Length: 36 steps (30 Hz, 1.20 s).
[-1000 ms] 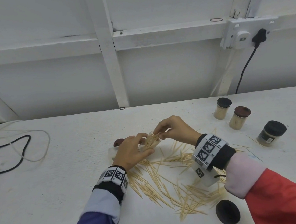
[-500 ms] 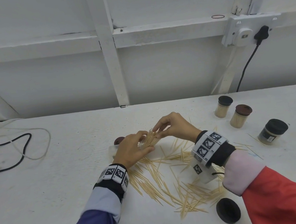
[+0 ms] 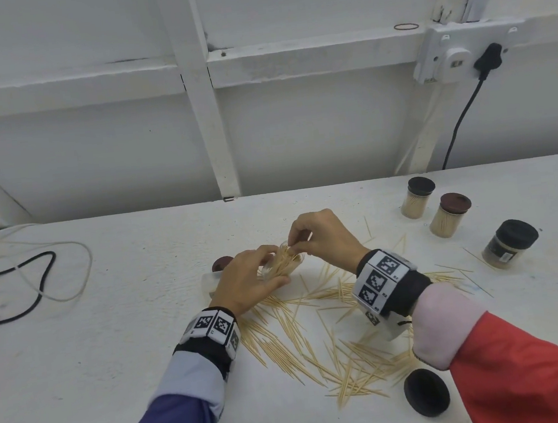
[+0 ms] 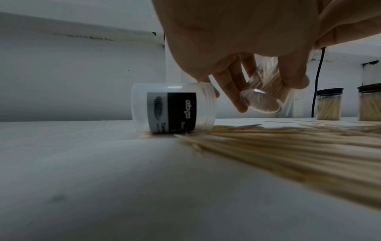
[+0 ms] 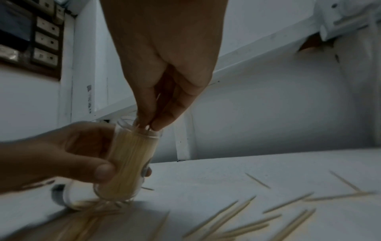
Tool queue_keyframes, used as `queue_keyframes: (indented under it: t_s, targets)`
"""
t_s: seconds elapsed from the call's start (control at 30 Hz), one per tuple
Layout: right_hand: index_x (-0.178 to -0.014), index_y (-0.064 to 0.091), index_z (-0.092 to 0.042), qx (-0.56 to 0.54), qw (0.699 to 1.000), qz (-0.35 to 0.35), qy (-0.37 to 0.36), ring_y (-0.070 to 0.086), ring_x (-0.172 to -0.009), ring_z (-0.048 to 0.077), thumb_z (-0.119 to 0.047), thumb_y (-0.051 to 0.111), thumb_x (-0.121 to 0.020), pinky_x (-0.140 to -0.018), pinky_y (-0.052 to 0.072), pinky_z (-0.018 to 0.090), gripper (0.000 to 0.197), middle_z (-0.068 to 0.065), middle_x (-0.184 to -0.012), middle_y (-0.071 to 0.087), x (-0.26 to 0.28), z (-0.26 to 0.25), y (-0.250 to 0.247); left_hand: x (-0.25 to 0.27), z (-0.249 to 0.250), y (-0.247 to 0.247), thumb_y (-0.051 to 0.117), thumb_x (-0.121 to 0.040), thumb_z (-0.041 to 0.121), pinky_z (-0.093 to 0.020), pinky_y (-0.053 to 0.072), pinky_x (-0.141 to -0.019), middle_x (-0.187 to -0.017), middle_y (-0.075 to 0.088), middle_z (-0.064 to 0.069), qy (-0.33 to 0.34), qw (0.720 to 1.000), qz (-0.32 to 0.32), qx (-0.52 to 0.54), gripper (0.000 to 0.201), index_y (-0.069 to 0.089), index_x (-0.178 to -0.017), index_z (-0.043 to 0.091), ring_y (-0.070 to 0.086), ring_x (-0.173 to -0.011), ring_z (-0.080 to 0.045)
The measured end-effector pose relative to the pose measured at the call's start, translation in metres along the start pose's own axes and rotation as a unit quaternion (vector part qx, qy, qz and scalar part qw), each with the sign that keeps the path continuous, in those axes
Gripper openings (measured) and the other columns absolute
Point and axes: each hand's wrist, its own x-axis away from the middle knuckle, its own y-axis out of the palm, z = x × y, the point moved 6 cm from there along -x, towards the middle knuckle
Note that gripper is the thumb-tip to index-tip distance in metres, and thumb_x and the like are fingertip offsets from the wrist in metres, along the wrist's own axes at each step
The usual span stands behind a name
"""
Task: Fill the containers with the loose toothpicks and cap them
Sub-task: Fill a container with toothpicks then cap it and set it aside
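Loose toothpicks [image 3: 322, 341] beside black lid [image 3: 426, 392]

loose toothpicks [image 3: 305, 343] litter the table [image 3: 82, 387] between and before both wrists, blocking a flat approach there. a black lid [image 3: 427, 396] sits at the pile's near right edge. an empty labelled jar [image 4: 173, 110] lies on its side just left of the left hand [image 3: 244, 284]. three capped jars [image 3: 450, 214] stand far right. the table's near left lies open.
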Motion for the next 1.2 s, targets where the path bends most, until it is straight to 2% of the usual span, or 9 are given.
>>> queue_keyframes:
  t_s: [0.1,0.23,0.37,0.47,0.6,0.83,0.93,1.03,1.2]
  targets:
    - [-0.082,0.076,-0.011,-0.045,0.999,-0.015,-0.014,0.064,-0.071,0.002,-0.004,0.074,-0.079,-0.066,0.046,0.010,0.008,-0.005,-0.078,0.073,0.001,-0.003,0.005,0.001,0.001,-0.003,0.075,-0.079,0.048,-0.030,0.047,-0.089,-0.111,0.066,0.006,-0.003,1.000,0.011,0.009,0.057,0.056,-0.127,0.025,0.058,-0.102,-0.009]
    - [-0.100,0.075,-0.018,-0.069,0.996,0.055,0.005,0.062,-0.084,0.006,-0.018,0.068,-0.089,-0.069,0.043,0.014,0.013,-0.008,-0.098,0.071,0.002,0.002,-0.002,0.000,-0.001,-0.007,0.073,-0.080,0.051,-0.025,0.045,-0.084,-0.111,0.066,0.005,-0.018,0.999,0.035,0.020,0.059,0.055,-0.129,0.024,0.058,-0.100,-0.008]
    - [-0.128,0.060,-0.026,-0.061,0.996,-0.033,0.047,0.062,-0.096,0.007,-0.040,0.075,-0.081,-0.077,0.054,0.025,0.051,-0.006,-0.116,0.061,0.004,0.007,0.011,0.000,0.000,-0.009,0.072,-0.082,0.049,-0.026,0.045,-0.086,-0.114,0.066,0.003,-0.004,0.998,0.053,0.017,0.058,0.053,-0.130,0.023,0.060,-0.105,-0.012]
    - [-0.121,0.063,-0.022,-0.010,0.999,-0.024,0.022,0.065,-0.085,0.010,-0.030,0.079,-0.077,-0.076,0.058,0.033,0.048,-0.004,-0.108,0.066,0.006,0.005,0.014,0.000,0.000,-0.009,0.073,-0.082,0.045,-0.029,0.045,-0.096,-0.127,0.062,0.004,0.009,0.998,0.063,0.023,0.062,0.049,-0.135,0.023,0.056,-0.117,-0.012]
    - [-0.110,0.062,-0.018,0.036,0.999,-0.011,-0.012,0.064,-0.085,0.015,-0.013,0.079,-0.072,-0.074,0.057,0.038,0.043,-0.001,-0.104,0.065,0.007,0.001,0.014,-0.003,-0.004,-0.009,0.076,-0.082,0.040,-0.021,0.028,-0.107,-0.148,0.043,0.007,0.027,0.996,0.079,0.017,0.077,0.038,-0.147,0.023,0.040,-0.134,-0.008]
    - [-0.104,0.059,-0.016,-0.080,0.996,-0.031,0.005,0.061,-0.093,0.017,-0.001,0.084,-0.066,-0.069,0.058,0.031,0.048,-0.002,-0.106,0.061,0.011,-0.004,0.017,-0.003,-0.003,-0.009,0.079,-0.080,0.030,-0.033,0.042,-0.102,-0.132,0.059,0.003,0.071,0.992,0.102,0.005,0.062,0.053,-0.135,0.019,0.054,-0.120,-0.014]
    - [-0.119,0.056,-0.020,-0.126,0.990,-0.042,0.044,0.061,-0.101,0.013,-0.016,0.086,-0.070,-0.077,0.059,0.028,0.057,-0.002,-0.114,0.059,0.014,0.001,0.020,-0.001,0.000,-0.013,0.079,-0.080,0.029,-0.036,0.046,-0.096,-0.122,0.064,0.002,0.089,0.988,0.128,-0.002,0.051,0.060,-0.126,0.016,0.058,-0.112,-0.016]
    - [-0.134,0.052,-0.019,-0.180,0.975,-0.071,0.110,0.067,-0.096,0.015,-0.030,0.083,-0.075,-0.081,0.058,0.028,0.068,0.001,-0.114,0.062,0.016,0.007,0.025,0.000,0.000,-0.015,0.078,-0.081,0.033,-0.038,0.048,-0.095,-0.121,0.064,0.002,0.107,0.984,0.139,-0.025,0.049,0.061,-0.124,0.017,0.058,-0.111,-0.017]
    - [-0.123,0.065,-0.009,-0.128,0.984,-0.015,0.122,0.070,-0.087,0.016,-0.016,0.080,-0.076,-0.086,0.057,0.032,0.049,0.002,-0.101,0.070,0.015,0.014,0.018,-0.001,-0.003,-0.013,0.081,-0.078,0.030,-0.033,0.042,-0.103,-0.134,0.058,0.003,0.103,0.985,0.139,-0.024,0.064,0.053,-0.135,0.019,0.051,-0.124,-0.015]
